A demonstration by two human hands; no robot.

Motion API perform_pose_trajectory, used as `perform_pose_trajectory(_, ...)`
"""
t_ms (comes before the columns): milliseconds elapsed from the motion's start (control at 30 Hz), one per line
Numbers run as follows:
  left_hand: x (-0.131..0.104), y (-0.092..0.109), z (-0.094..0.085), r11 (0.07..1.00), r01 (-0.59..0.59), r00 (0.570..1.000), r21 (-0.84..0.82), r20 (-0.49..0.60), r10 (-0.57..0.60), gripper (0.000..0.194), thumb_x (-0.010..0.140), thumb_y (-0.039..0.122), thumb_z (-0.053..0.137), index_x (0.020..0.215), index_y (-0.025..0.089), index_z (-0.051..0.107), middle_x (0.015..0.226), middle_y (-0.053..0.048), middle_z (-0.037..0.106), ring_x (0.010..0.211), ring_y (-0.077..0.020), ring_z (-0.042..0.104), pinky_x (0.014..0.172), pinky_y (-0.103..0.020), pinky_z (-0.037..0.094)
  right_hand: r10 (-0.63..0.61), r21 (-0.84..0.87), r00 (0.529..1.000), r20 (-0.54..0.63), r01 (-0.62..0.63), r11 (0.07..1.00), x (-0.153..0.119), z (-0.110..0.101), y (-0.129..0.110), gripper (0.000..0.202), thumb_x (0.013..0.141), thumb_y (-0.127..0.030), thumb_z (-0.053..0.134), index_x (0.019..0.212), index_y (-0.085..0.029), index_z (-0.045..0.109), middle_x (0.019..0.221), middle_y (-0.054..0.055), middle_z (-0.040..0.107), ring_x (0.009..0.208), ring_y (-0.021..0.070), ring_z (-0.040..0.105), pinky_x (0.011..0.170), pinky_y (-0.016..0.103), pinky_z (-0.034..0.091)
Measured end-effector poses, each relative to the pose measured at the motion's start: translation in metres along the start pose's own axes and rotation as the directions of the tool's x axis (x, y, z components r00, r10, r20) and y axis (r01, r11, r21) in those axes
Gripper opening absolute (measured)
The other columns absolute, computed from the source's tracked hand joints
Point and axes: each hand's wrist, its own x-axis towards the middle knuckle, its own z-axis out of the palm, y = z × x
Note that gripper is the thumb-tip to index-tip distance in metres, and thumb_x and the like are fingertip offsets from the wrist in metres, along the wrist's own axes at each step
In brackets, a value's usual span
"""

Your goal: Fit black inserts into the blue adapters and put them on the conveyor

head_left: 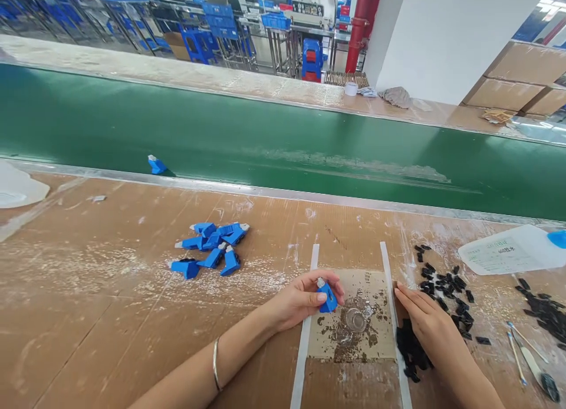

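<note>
My left hand (312, 297), with a metal bangle on its wrist, grips a blue plastic part (328, 297) with a whitish tip pointing up. Beside it a small clear round dish (356, 320) sits on a stained square sheet (322, 344) between two white tape strips. At the right strip, my right hand (427, 320) reaches down over a pile of small black pieces (409, 345); its fingers are together and whatever lies under the fingertips is hidden. Several more blue parts (214, 244) lie heaped to the left on the brown table.
A green conveyor belt (265, 138) crosses behind the table, with one blue part (156, 165) on its near edge. Further right lie loose black pieces (462, 309), a white bottle (499, 250) with a blue cap, cotton swabs (516, 357) and a brush (537, 368).
</note>
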Motion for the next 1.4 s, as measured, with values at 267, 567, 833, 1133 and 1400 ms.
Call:
perform_pose_trajectory(267, -0.002, -0.006, -0.002, 1.0, 0.002, 1.0, 0.01, -0.004, -0.002, 0.039, 0.069, 0.029, 0.085, 0.105, 0.025, 0.072, 0.088, -0.002, 0.064, 0.084, -0.0209, 0.069, 0.076, -0.031, 0.05, 0.091, 0.002, 0.99, 0.105, -0.092, 0.996, 0.016, -0.003, 0.009, 0.038, 0.089, -0.004, 0.034, 0.097, -0.015, 0.07, 0.106, 0.014, 0.071, 0.091, 0.0251, 0.069, 0.077, 0.038, 0.06)
perform_pose_trajectory(567, -0.002, -0.008, -0.002, 1.0, -0.008, 1.0, 0.011, -0.02, 0.008, 0.039, 0.069, 0.028, 0.084, 0.107, 0.028, 0.073, 0.088, -0.002, 0.064, 0.084, -0.0212, 0.071, 0.076, -0.031, 0.052, 0.175, 0.078, 0.97, 0.17, -0.19, 0.979, 0.021, -0.006, 0.009, 0.02, 0.089, -0.014, 0.04, 0.091, -0.018, 0.06, 0.096, 0.011, 0.064, 0.085, 0.0242, 0.067, 0.073, 0.036, 0.058)
perform_pose_trajectory(833, -0.001, -0.005, -0.001, 1.0, -0.009, 1.0, 0.017, 0.009, 0.009, 0.037, 0.071, 0.029, 0.084, 0.106, 0.029, 0.073, 0.088, -0.002, 0.066, 0.085, -0.0211, 0.071, 0.076, -0.031, 0.052, 0.21, 0.128, 0.958, 0.196, -0.237, 0.963, 0.026, -0.014, 0.002, 0.022, 0.085, -0.01, 0.039, 0.084, -0.019, 0.058, 0.091, 0.01, 0.063, 0.079, 0.0238, 0.065, 0.069, 0.038, 0.057)
perform_pose_trajectory(1133, 0.0, -0.005, -0.006, 1.0, 0.013, 1.0, 0.005, 0.01, -0.013, 0.049, 0.072, 0.025, 0.083, 0.119, 0.023, 0.065, 0.09, -0.004, 0.067, 0.086, -0.0239, 0.072, 0.075, -0.031, 0.053, 0.2, 0.303, 0.978, 0.059, -0.209, 0.93, 0.026, -0.036, -0.03, 0.018, 0.1, -0.026, 0.047, 0.111, -0.022, 0.061, 0.108, 0.008, 0.061, 0.094, 0.0181, 0.067, 0.08, 0.025, 0.058)
perform_pose_trajectory(1400, -0.001, -0.005, -0.002, 1.0, 0.024, 0.999, -0.005, -0.02, -0.024, 0.049, 0.071, 0.027, 0.084, 0.116, 0.02, 0.065, 0.087, -0.004, 0.067, 0.084, -0.0231, 0.071, 0.07, -0.029, 0.051, 0.115, 0.323, 0.993, -0.007, -0.107, 0.94, 0.019, -0.022, -0.072, 0.024, 0.105, -0.028, 0.043, 0.123, -0.02, 0.057, 0.112, 0.008, 0.067, 0.102, 0.0183, 0.066, 0.087, 0.025, 0.057)
